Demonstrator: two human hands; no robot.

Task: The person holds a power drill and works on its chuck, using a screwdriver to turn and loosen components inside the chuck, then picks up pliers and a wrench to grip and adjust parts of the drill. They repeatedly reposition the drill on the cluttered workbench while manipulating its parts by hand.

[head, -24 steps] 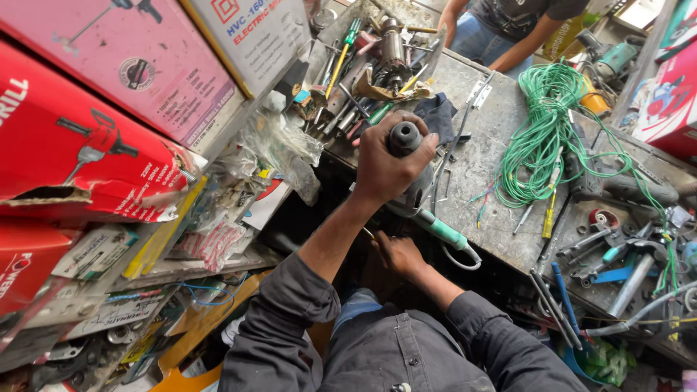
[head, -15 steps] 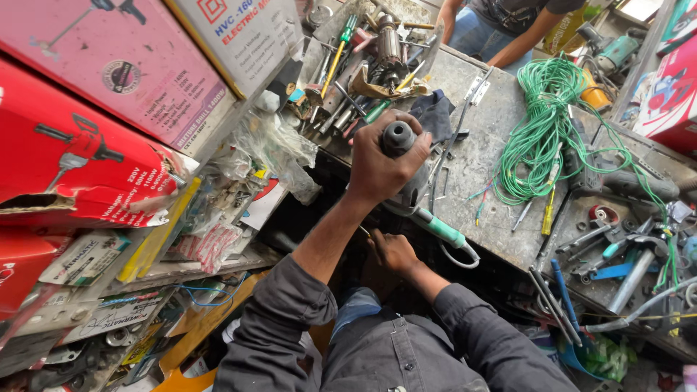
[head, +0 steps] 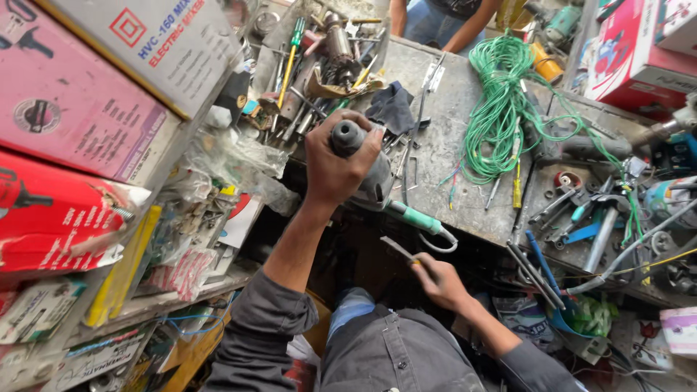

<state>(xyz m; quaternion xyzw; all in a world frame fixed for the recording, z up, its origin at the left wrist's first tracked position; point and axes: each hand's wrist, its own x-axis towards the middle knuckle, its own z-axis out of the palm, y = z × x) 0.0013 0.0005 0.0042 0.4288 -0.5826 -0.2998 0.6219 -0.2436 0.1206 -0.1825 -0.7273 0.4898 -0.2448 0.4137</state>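
Note:
My left hand (head: pixel 335 161) is wrapped around a dark grey power-tool body (head: pixel 359 156), held upright at the near edge of the metal workbench (head: pixel 454 141). A green-handled part (head: pixel 417 218) with a loop of cable sticks out below it. Lower down, below the bench edge, my right hand (head: pixel 439 282) pinches a thin metal tool (head: pixel 398 248) with a yellowish handle, its tip pointing up and left toward the power tool.
A coil of green wire (head: pixel 501 109) lies on the bench, with screwdrivers (head: pixel 290 51), pliers and spanners scattered around. Red and pink tool boxes (head: pixel 65 145) fill the shelves at left. Another person's arm (head: pixel 465 29) leans on the far edge.
My right hand has come out from under the bench, moving right and down with the thin tool. The left hand keeps its grip on the power tool.

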